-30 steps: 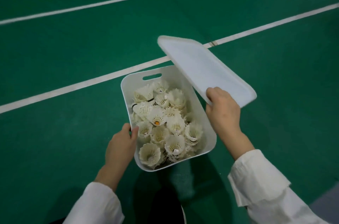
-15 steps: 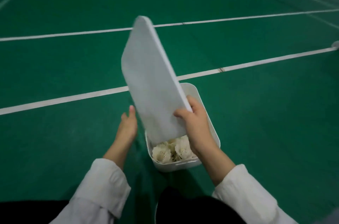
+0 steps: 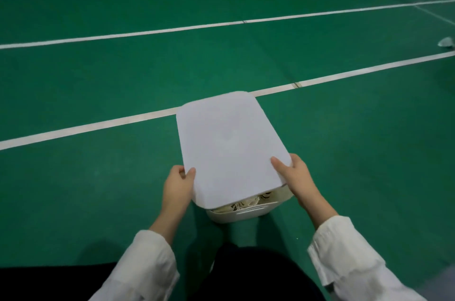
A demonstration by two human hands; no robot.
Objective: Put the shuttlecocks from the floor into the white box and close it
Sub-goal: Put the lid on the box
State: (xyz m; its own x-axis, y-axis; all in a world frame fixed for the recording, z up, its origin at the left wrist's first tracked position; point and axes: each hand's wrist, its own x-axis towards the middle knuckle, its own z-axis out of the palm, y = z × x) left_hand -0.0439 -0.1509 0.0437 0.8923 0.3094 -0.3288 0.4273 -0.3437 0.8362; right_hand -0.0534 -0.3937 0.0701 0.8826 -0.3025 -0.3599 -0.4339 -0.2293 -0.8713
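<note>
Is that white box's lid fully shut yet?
Not fully. The lid covers most of the white box, but shuttlecocks show through a gap at the near end. Left hand and right hand grip it.

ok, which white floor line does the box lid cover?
The nearer white painted line, passing behind the flat white plastic lid; the farther line lies clear beyond.

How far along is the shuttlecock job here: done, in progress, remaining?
Done: shuttlecocks lie in the white box. In hand: the left hand and right hand each pinch a near corner of the lid, which covers most of the box but leaves a gap at the near end. Left: seat the lid. A pale object on the floor far right is too blurred to identify.
</note>
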